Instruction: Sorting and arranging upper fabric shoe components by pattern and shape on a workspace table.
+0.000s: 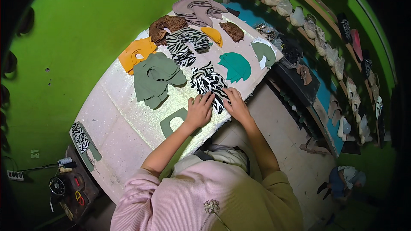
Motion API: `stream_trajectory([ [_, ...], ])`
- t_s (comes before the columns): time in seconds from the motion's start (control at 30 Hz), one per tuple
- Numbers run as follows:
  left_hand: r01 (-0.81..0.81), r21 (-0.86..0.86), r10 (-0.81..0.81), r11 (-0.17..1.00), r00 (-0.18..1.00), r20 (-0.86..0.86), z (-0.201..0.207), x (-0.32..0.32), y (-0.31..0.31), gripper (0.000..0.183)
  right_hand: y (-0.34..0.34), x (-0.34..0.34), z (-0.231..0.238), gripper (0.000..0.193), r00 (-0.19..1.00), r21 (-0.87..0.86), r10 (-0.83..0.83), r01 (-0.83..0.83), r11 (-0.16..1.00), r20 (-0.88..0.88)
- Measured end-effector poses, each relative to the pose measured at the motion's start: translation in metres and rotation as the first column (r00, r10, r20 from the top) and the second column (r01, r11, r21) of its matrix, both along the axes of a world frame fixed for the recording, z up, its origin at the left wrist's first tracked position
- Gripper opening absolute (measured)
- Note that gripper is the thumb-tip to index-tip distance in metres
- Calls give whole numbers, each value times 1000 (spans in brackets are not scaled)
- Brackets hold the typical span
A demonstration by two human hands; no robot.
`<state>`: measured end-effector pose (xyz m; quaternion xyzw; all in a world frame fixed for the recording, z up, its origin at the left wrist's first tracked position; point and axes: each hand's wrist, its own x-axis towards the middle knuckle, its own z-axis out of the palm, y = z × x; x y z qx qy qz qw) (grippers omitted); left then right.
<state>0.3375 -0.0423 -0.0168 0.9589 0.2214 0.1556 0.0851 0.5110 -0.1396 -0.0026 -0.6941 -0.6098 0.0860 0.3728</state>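
Observation:
A loose pile of black-and-white zebra-print cut pieces lies near the table's right-hand edge. At its near left side my left hand rests with fingers apart, the tips touching the lowest pieces. My right hand has thumb and fingers at the pile's right edge, closed on the print pieces. Just left of my left wrist is a flat green cut piece with a curved opening, partly hidden by my forearm. A fanned stack of grey-green pieces sits farther left.
The pale table also bears orange pieces, brown speckled pieces, another zebra-print stack, teal pieces and mauve pieces. Shoe lasts line racks at right. Thread spools stand lower left. Another person is at lower right.

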Motion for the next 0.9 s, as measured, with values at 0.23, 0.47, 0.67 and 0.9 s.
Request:
stream_trajectory([
  [0.23,-82,-35,83,996,996,45,6,-35,-12,58,17,-19,7,43,987,29,160,-160,987,-2],
  [0.47,-243,-82,247,966,968,36,10,-79,-24,56,42,-54,12,45,934,-5,358,-358,934,-16],
  [0.67,-386,-129,392,913,920,19,2,-112,-40,52,61,-82,8,46,864,-48,502,-503,863,-26],
  [0.9,-476,-142,485,868,874,28,-15,-129,-56,49,86,-104,-3,41,785,-76,619,-616,784,18],
])
